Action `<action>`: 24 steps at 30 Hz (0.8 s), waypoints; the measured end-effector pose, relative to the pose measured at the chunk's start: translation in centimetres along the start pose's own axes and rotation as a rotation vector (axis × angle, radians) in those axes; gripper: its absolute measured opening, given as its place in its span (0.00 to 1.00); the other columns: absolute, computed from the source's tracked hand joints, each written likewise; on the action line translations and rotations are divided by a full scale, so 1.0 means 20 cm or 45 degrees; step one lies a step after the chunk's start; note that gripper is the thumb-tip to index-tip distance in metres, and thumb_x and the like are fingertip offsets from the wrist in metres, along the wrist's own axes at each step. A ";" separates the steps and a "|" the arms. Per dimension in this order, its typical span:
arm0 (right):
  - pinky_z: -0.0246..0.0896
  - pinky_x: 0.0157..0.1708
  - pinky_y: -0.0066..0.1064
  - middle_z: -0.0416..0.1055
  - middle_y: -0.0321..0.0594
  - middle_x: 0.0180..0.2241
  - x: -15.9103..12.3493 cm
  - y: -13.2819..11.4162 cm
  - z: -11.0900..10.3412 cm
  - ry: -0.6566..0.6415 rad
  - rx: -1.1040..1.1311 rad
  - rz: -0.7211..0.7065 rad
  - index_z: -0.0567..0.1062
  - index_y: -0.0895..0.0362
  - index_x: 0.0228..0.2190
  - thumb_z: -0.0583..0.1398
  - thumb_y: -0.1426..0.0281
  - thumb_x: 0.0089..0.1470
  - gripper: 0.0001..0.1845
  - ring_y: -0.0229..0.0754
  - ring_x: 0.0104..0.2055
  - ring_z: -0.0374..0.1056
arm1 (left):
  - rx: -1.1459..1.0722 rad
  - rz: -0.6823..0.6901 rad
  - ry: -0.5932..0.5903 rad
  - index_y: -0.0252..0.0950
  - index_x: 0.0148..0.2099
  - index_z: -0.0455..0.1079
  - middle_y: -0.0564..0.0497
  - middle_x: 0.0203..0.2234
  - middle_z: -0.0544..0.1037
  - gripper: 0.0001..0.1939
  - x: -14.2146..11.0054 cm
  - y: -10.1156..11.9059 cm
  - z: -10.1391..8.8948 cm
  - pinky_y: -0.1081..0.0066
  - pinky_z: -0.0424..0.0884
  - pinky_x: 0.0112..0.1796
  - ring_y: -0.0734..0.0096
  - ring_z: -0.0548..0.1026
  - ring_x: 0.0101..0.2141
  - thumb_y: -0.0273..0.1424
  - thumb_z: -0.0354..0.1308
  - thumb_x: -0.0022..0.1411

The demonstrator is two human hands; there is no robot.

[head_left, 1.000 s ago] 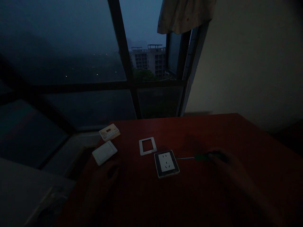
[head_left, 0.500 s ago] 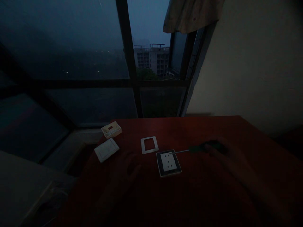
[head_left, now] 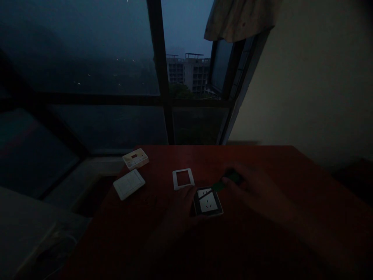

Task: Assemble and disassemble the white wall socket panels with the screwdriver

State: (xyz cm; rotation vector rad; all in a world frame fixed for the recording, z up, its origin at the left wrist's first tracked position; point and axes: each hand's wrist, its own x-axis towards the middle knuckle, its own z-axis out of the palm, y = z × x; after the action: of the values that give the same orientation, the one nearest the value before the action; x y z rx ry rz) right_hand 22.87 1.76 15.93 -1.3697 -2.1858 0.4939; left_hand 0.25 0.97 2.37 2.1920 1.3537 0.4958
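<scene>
A wall socket [head_left: 209, 203] with a white face and a dark surround lies face up on the table. My left hand [head_left: 185, 208] grips it by its left side, fingers at the upper left corner and thumb along the near edge. In my right hand [head_left: 247, 182] is a screwdriver [head_left: 219, 186] with a green handle, its shaft slanting over the socket's face. The tip reaches the socket's left border; contact there is too dark to make out. Just behind the socket lies a white square frame [head_left: 175, 181].
On the reddish table [head_left: 256, 155], a white switch plate [head_left: 129, 184] and a pale mounting box [head_left: 135, 158] lie at the left. Large windows [head_left: 107, 124] rise beyond the table, and a wall [head_left: 305, 97] stands at the right. The light is very dim.
My left hand has moved right and taken hold of the socket's side. The screwdriver has shifted left with my right hand, its tip going from the socket's far edge to its left border.
</scene>
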 end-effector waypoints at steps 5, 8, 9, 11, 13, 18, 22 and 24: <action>0.62 0.33 0.31 0.73 0.41 0.38 0.03 -0.08 0.00 -0.076 -0.237 -0.130 0.68 0.54 0.44 0.52 0.68 0.58 0.13 0.42 0.36 0.70 | -0.099 0.003 0.043 0.38 0.64 0.50 0.41 0.60 0.56 0.42 -0.01 -0.03 0.05 0.54 0.57 0.56 0.52 0.57 0.58 0.39 0.65 0.51; 0.59 0.31 0.30 0.72 0.42 0.37 0.05 -0.15 -0.01 -0.126 -0.380 -0.196 0.68 0.55 0.43 0.52 0.69 0.58 0.11 0.42 0.35 0.69 | -0.142 0.030 0.054 0.38 0.64 0.49 0.41 0.61 0.54 0.43 0.00 -0.05 0.07 0.55 0.56 0.57 0.52 0.55 0.59 0.37 0.65 0.51; 0.57 0.30 0.29 0.72 0.41 0.37 0.05 -0.17 -0.01 -0.140 -0.397 -0.210 0.68 0.55 0.43 0.53 0.69 0.58 0.11 0.41 0.34 0.69 | -0.154 0.039 0.064 0.39 0.64 0.48 0.42 0.61 0.54 0.43 0.00 -0.05 0.08 0.55 0.56 0.57 0.53 0.55 0.59 0.36 0.65 0.51; 0.55 0.28 0.28 0.71 0.41 0.37 0.06 -0.19 -0.01 -0.171 -0.403 -0.216 0.68 0.55 0.42 0.53 0.70 0.57 0.10 0.40 0.33 0.68 | -0.174 0.056 0.083 0.40 0.65 0.48 0.43 0.61 0.54 0.43 0.00 -0.05 0.08 0.55 0.56 0.57 0.53 0.55 0.59 0.36 0.64 0.51; 0.54 0.27 0.27 0.71 0.41 0.37 0.07 -0.20 -0.01 -0.173 -0.402 -0.213 0.67 0.56 0.41 0.53 0.70 0.58 0.09 0.39 0.33 0.68 | -0.185 0.059 0.087 0.42 0.65 0.48 0.44 0.61 0.54 0.43 0.00 -0.05 0.08 0.55 0.57 0.56 0.53 0.56 0.59 0.35 0.65 0.50; 0.53 0.26 0.28 0.71 0.39 0.35 0.08 -0.19 0.00 -0.165 -0.486 -0.199 0.67 0.55 0.38 0.52 0.68 0.58 0.07 0.38 0.31 0.68 | -0.185 0.022 0.085 0.40 0.64 0.50 0.43 0.61 0.55 0.43 0.00 -0.04 0.08 0.54 0.57 0.56 0.51 0.56 0.59 0.36 0.65 0.49; 0.48 0.22 0.28 0.72 0.39 0.30 0.11 -0.23 0.00 -0.161 -0.684 -0.184 0.69 0.55 0.34 0.50 0.62 0.60 0.12 0.40 0.27 0.68 | -0.186 0.046 0.088 0.41 0.65 0.48 0.43 0.61 0.54 0.44 0.00 -0.04 0.08 0.54 0.58 0.56 0.52 0.56 0.59 0.36 0.65 0.50; 0.49 0.22 0.29 0.73 0.40 0.30 0.13 -0.26 0.00 -0.182 -0.715 -0.156 0.70 0.55 0.33 0.48 0.61 0.61 0.15 0.41 0.27 0.69 | -0.168 0.049 0.096 0.41 0.65 0.47 0.43 0.61 0.54 0.45 0.00 -0.05 0.08 0.54 0.57 0.56 0.52 0.56 0.59 0.36 0.66 0.49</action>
State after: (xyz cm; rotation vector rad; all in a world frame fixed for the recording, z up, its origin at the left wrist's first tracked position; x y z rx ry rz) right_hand 18.17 1.94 19.31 -1.4886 -2.6318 -0.0868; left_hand 0.46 1.03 0.41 2.1145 1.2808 0.6687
